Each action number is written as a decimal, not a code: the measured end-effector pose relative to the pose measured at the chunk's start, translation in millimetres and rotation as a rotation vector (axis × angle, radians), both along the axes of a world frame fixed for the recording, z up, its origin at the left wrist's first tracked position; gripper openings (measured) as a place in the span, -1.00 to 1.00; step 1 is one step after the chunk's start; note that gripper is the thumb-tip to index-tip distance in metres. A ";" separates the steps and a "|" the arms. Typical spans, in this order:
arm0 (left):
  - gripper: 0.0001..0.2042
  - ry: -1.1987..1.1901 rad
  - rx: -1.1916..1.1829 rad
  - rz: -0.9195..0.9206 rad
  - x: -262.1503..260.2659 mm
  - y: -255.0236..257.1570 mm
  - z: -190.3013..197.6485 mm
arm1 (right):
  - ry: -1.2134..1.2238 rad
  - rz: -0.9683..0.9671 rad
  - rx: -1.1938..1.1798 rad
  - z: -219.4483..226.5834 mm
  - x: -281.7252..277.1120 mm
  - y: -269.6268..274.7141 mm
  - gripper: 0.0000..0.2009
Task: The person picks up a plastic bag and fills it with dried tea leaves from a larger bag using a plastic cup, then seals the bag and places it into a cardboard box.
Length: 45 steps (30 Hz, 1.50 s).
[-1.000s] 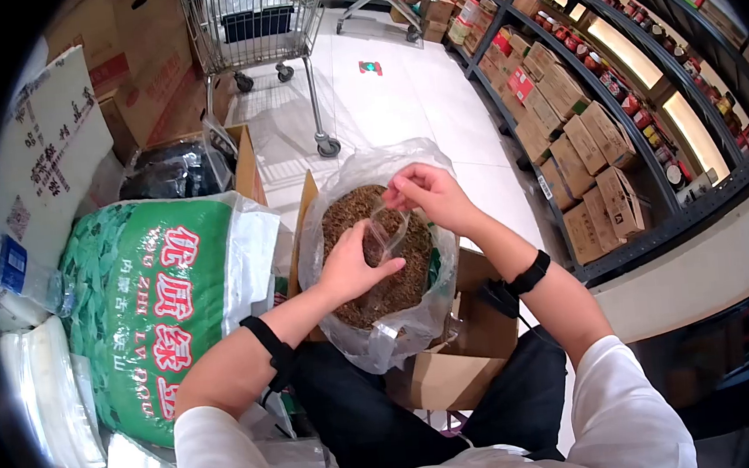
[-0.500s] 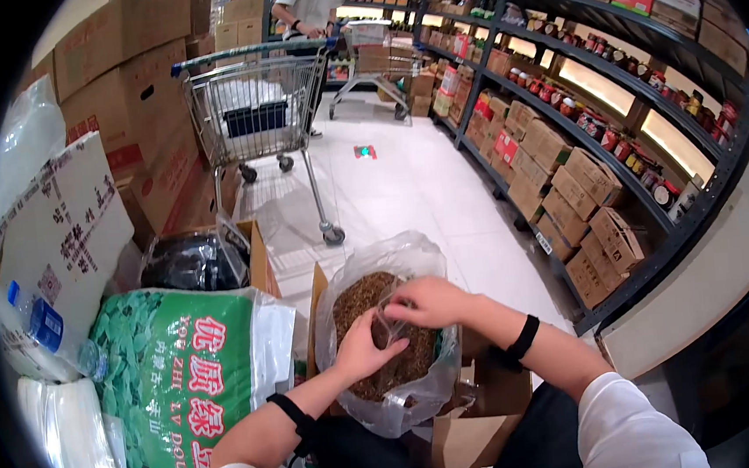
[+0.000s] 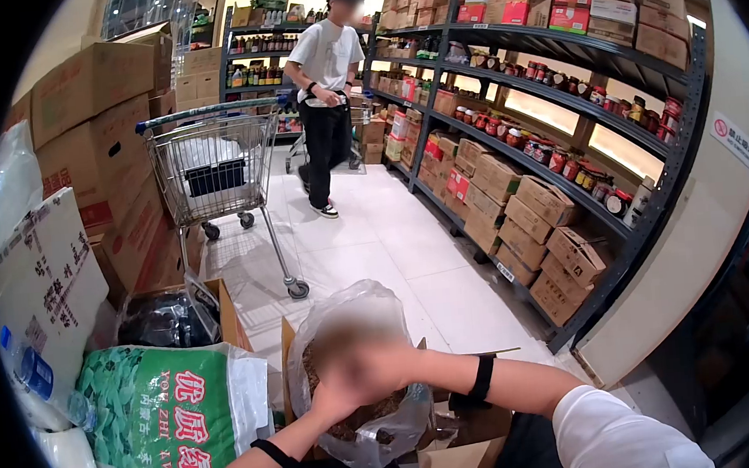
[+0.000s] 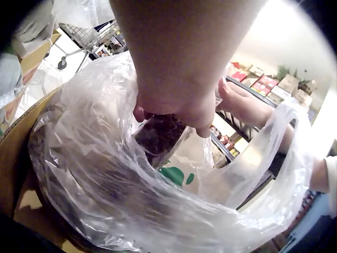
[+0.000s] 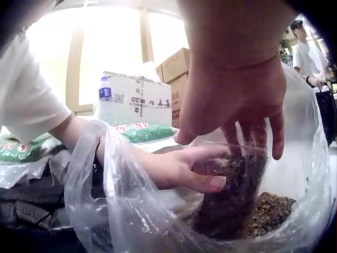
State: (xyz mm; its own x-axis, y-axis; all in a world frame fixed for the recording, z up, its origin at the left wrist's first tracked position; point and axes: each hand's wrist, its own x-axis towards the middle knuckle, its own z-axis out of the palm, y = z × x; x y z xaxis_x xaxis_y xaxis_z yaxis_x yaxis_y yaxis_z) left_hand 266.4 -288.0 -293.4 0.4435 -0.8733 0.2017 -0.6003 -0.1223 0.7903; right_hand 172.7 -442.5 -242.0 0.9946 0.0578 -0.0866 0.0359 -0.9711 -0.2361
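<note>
Your left hand curls round a small clear plastic bag of dark-brown bits, within a large translucent plastic bag's mouth; your right hand touches the small one, fingers slightly spread.

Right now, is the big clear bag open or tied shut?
Open: the big bag has its mouth spread wide, and loose brown bits show inside it.

Grips a small bag of dark bits with the left hand and touches its top with the right hand, beside loose brown bits.
</note>
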 end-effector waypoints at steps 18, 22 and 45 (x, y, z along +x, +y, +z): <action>-0.04 0.162 -0.171 -0.182 -0.2 -2.8 -8.0 | 0.074 -0.146 -0.005 53.5 -9.9 36.3 -0.30; 0.07 0.204 -0.170 -0.173 7.8 -12.3 -35.4 | 0.281 -0.090 0.025 60.8 -7.1 38.8 -0.32; -0.10 0.214 -0.198 -0.376 10.2 -10.9 -33.3 | 0.330 -0.004 0.010 67.0 -21.9 6.2 -0.83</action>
